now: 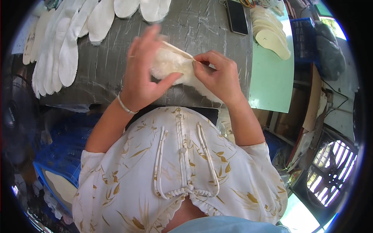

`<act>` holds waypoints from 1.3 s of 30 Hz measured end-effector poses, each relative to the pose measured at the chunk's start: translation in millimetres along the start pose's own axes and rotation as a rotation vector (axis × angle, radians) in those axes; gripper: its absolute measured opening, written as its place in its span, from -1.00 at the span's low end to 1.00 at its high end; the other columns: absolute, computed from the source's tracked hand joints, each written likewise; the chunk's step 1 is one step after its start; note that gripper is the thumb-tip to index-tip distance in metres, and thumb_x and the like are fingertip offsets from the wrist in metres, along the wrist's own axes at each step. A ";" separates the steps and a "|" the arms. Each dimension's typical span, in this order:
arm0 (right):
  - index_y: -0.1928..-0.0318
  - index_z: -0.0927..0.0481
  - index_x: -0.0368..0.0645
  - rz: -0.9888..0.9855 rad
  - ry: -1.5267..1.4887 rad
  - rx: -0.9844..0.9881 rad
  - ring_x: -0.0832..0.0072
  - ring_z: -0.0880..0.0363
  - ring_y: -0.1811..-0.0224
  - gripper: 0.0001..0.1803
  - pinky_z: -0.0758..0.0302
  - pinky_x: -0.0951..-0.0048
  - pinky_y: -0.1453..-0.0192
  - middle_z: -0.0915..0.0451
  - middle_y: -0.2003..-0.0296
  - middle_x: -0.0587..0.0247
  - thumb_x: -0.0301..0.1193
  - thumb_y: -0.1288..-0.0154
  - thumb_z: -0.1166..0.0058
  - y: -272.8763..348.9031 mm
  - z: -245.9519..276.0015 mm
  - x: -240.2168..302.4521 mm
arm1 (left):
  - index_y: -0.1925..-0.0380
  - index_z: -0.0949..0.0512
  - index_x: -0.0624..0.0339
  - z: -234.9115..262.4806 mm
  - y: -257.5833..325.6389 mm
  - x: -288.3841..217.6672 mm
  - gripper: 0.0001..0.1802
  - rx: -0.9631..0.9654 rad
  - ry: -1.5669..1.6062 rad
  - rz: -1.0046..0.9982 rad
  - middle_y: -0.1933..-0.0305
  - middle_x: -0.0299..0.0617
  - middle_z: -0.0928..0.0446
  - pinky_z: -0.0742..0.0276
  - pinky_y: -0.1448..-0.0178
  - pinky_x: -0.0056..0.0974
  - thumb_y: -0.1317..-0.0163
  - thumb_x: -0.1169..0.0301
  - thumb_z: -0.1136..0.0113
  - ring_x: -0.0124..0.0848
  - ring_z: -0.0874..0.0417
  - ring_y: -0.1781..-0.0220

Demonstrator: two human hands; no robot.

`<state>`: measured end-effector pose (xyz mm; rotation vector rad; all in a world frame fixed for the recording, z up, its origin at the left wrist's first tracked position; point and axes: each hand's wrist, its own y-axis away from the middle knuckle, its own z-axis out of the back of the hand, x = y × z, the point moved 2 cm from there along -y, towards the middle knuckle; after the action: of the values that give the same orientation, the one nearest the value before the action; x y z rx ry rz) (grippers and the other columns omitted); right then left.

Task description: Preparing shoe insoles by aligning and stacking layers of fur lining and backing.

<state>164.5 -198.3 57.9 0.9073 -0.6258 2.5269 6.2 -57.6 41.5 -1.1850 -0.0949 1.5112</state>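
1. A fleecy insole [171, 66] sits at the upper centre of the frame, between both hands, above the grey bench [116, 73].
2. The left hand [145, 70] cups it, fingers loosely spread, thumb underneath.
3. The right hand [219, 75] pinches its cream edge strip [178, 49] tight.
4. The insole is white, fluffy and elongated.

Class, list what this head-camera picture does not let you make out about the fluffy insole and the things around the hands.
- Fluffy cream fleece insole: its middle is hidden by the left hand and right hand.
- Thin cream strip: its end is hidden under the right fingertips.
- Row of white flat insoles: cut off by the picture's top rim.
- Black phone: its top is cut off.
- Blue plastic crate: contents mostly hidden by the arm and blouse.
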 end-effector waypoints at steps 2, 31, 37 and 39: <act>0.28 -0.71 -0.23 -0.154 -0.173 -0.002 0.46 -0.70 0.38 -0.86 -0.61 0.47 0.24 -0.71 0.39 0.20 -0.46 -0.13 -0.25 -7.1 13.8 -10.2 | -0.39 -0.11 0.19 34.5 -4.6 16.9 0.03 -0.359 0.061 0.088 -0.46 0.12 -0.18 -0.04 -0.50 0.05 0.04 0.31 -0.54 -0.03 -0.21 -0.50; 0.34 -0.56 -0.07 0.456 -0.075 -0.209 0.40 -0.57 0.31 -0.79 -0.47 0.37 0.29 -0.54 0.29 0.34 -0.48 0.04 -0.29 -39.1 18.2 55.0 | -0.03 -0.57 0.25 -17.0 2.1 14.6 -0.59 -0.078 0.427 0.572 -0.04 -0.15 -0.61 -0.51 -0.12 -0.24 -0.15 0.51 -0.37 -0.34 -0.61 -0.04; 0.28 -0.57 -0.08 0.780 0.264 -0.280 0.49 -0.53 0.22 -0.78 -0.38 0.45 0.24 -0.56 0.14 0.42 -0.38 0.01 -0.15 -35.7 14.8 42.3 | -0.03 -0.56 0.29 -22.1 -3.3 -1.7 -0.65 -0.158 0.767 0.788 -0.03 -0.21 -0.59 -0.51 -0.10 -0.31 -0.23 0.54 -0.27 -0.45 -0.57 -0.01; 0.27 -0.57 -0.11 0.719 0.182 -0.236 0.50 -0.55 0.18 -0.75 -0.40 0.44 0.22 -0.60 0.18 0.40 -0.41 0.04 -0.23 -36.5 14.7 37.0 | -0.02 -0.56 0.30 -23.3 -6.8 -2.7 -0.68 -0.148 0.801 0.715 0.00 -0.23 -0.59 -0.52 -0.09 -0.34 -0.24 0.56 -0.25 -0.48 -0.58 -0.01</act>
<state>163.1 -168.4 102.8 0.3939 -1.3466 2.9922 26.7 -69.7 36.2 -1.9939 0.8438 1.5003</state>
